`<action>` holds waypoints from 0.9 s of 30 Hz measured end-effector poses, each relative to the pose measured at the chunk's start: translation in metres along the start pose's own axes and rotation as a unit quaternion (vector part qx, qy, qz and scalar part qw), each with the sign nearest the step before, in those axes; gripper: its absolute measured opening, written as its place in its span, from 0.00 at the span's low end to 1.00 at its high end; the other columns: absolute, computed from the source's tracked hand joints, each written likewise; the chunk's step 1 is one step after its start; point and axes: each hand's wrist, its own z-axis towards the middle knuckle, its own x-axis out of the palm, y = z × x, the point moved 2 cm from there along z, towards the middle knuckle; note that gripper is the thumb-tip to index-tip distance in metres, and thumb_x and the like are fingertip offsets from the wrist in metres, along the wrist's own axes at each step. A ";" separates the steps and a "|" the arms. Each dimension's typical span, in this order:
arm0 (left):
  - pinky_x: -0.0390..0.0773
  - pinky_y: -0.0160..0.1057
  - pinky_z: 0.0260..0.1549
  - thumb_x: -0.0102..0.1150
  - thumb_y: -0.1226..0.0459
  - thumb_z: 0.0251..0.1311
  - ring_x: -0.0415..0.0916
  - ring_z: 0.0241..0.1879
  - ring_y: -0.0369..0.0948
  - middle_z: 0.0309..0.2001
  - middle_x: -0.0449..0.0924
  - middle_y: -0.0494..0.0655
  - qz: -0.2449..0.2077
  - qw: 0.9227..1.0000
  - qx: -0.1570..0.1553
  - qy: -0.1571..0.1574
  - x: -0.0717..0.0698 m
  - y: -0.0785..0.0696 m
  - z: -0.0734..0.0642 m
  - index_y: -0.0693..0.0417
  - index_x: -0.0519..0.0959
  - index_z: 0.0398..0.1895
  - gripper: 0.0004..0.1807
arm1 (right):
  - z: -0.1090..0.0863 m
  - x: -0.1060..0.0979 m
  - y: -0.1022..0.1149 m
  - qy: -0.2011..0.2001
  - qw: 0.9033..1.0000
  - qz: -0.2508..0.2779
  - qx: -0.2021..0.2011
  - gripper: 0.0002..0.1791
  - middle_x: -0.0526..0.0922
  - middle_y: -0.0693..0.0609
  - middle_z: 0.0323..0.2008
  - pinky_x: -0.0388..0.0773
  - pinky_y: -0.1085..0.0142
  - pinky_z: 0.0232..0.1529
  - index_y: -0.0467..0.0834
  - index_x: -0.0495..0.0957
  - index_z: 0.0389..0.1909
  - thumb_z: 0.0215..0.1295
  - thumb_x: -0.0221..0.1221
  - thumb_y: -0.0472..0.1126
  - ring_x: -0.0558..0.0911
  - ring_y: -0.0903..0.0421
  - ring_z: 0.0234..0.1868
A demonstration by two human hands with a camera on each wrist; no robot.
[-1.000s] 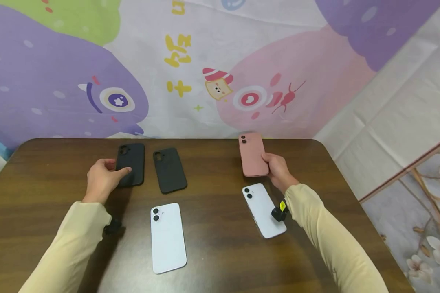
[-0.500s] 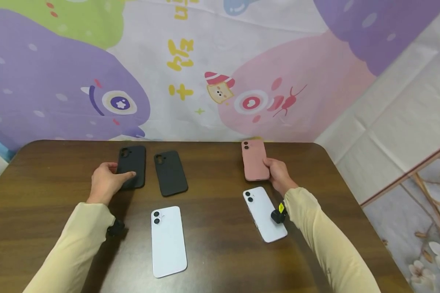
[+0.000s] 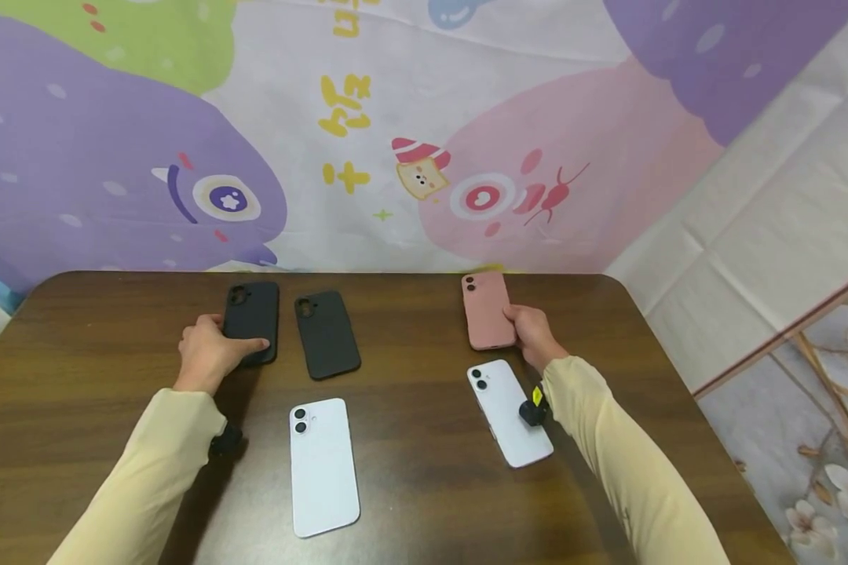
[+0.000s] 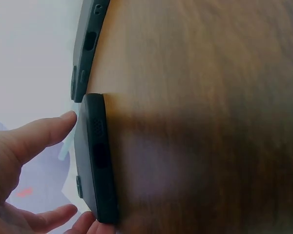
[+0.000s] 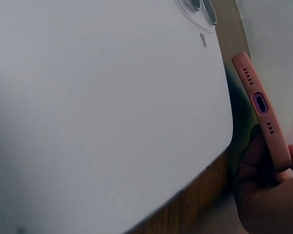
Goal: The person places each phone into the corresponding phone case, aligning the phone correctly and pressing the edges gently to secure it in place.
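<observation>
A printed cloth (image 3: 356, 235) is hanging behind the brown table (image 3: 417, 439), and a pale panel (image 3: 763, 212) is bounding the right side. Two cream sleeves (image 3: 141, 463) are reaching in from the near side. The left hand (image 3: 208, 353) is spreading, its thumb stretching straight over the left black case (image 3: 253, 314) and its fingertips touching the case's outer edge; whether the thumb is pressing, the views are not showing. That case is lying on the table just to the right of the left hand, the nearer of the two, its long axis running away from the person toward the cloth. The right hand (image 3: 533, 333) is pinching the pink phone (image 3: 486, 310) by its lower right side; the phone is pointing away too, forward and left of that hand. The left white phone (image 3: 323, 467) is lying straight, nearer the person, while the right white phone (image 3: 503, 400) is slanting below the pink one. The second black case (image 3: 327, 336) is resting just beside the first. Small wrist cameras (image 3: 224, 441) are sitting at the sleeve ends.
</observation>
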 end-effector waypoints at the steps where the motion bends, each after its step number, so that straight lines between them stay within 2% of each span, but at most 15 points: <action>1: 0.59 0.62 0.58 0.65 0.52 0.51 0.51 0.60 0.69 0.61 0.53 0.79 0.003 1.000 0.000 0.001 0.000 0.000 0.000 0.76 0.49 0.67 0.51 | 0.000 0.000 0.000 -0.001 1.000 -0.005 0.000 0.24 0.75 0.45 0.48 0.75 0.77 0.32 0.32 0.64 0.64 0.71 0.45 0.39 0.75 0.67 0.30; 4: 0.59 0.62 0.58 0.65 0.53 0.51 0.50 0.59 0.70 0.61 0.52 0.79 0.007 1.000 -0.001 0.001 0.000 0.000 0.001 0.76 0.49 0.67 0.52 | 0.001 0.001 0.001 -0.002 1.000 -0.014 0.002 0.23 0.76 0.49 0.41 0.75 0.76 0.30 0.32 0.65 0.63 0.71 0.45 0.39 0.75 0.67 0.27; 8: 0.59 0.62 0.59 0.65 0.53 0.50 0.50 0.60 0.71 0.62 0.52 0.79 0.015 1.000 -0.006 0.007 -0.001 -0.002 0.002 0.76 0.48 0.67 0.52 | 0.002 0.002 0.002 -0.002 0.999 -0.039 0.002 0.23 0.77 0.50 0.39 0.75 0.76 0.29 0.33 0.64 0.64 0.71 0.45 0.39 0.75 0.68 0.26; 11: 0.57 0.64 0.61 0.65 0.53 0.51 0.48 0.62 0.72 0.63 0.50 0.79 0.026 0.999 -0.015 0.018 -0.002 -0.004 0.004 0.76 0.45 0.68 0.54 | 0.004 0.003 0.003 -0.012 0.998 -0.058 0.001 0.22 0.77 0.54 0.31 0.73 0.76 0.27 0.33 0.66 0.63 0.71 0.46 0.39 0.74 0.68 0.24; 14: 0.56 0.64 0.62 0.64 0.51 0.51 0.47 0.62 0.72 0.64 0.50 0.79 0.040 0.998 -0.024 0.030 -0.003 -0.004 0.006 0.77 0.44 0.67 0.55 | 0.005 0.003 0.004 -0.022 0.997 -0.077 -0.003 0.21 0.73 0.58 0.21 0.70 0.76 0.23 0.32 0.69 0.60 0.70 0.47 0.38 0.71 0.67 0.20; 17: 0.57 0.64 0.61 0.64 0.50 0.50 0.48 0.62 0.72 0.63 0.50 0.80 0.051 0.997 -0.035 0.040 -0.004 -0.003 0.008 0.79 0.44 0.67 0.56 | 0.005 0.004 0.005 -0.029 0.994 -0.105 -0.012 0.20 0.69 0.58 0.16 0.66 0.74 0.21 0.30 0.72 0.56 0.69 0.49 0.38 0.67 0.65 0.18; 20: 0.59 0.65 0.60 0.65 0.50 0.50 0.48 0.61 0.73 0.62 0.49 0.81 0.047 0.996 -0.051 0.051 -0.004 -0.001 0.009 0.79 0.44 0.66 0.56 | 0.005 0.005 0.005 -0.031 0.989 -0.147 -0.018 0.20 0.73 0.53 0.22 0.69 0.73 0.25 0.28 0.73 0.53 0.66 0.52 0.38 0.70 0.63 0.22; 23: 0.62 0.64 0.58 0.65 0.50 0.50 0.49 0.61 0.72 0.62 0.48 0.82 0.034 0.995 -0.068 0.060 -0.006 0.002 0.010 0.79 0.44 0.66 0.56 | 0.004 0.006 0.005 -0.030 0.982 -0.186 -0.017 0.23 0.80 0.43 0.39 0.76 0.69 0.37 0.28 0.72 0.54 0.64 0.54 0.40 0.76 0.58 0.34; 25: 0.64 0.63 0.58 0.64 0.52 0.51 0.50 0.62 0.72 0.63 0.47 0.81 0.019 0.995 -0.075 0.063 -0.007 0.003 0.010 0.77 0.44 0.67 0.54 | 0.004 0.006 0.005 -0.029 0.978 -0.207 -0.019 0.25 0.78 0.37 0.50 0.77 0.65 0.45 0.28 0.70 0.56 0.64 0.54 0.41 0.76 0.55 0.42; 27: 0.65 0.61 0.59 0.62 0.54 0.53 0.51 0.63 0.69 0.64 0.47 0.79 -0.003 0.995 -0.073 0.061 -0.009 0.004 0.011 0.77 0.45 0.68 0.51 | 0.002 0.006 0.006 -0.037 0.973 -0.226 -0.027 0.25 0.76 0.35 0.54 0.77 0.63 0.48 0.28 0.71 0.56 0.63 0.55 0.42 0.76 0.53 0.46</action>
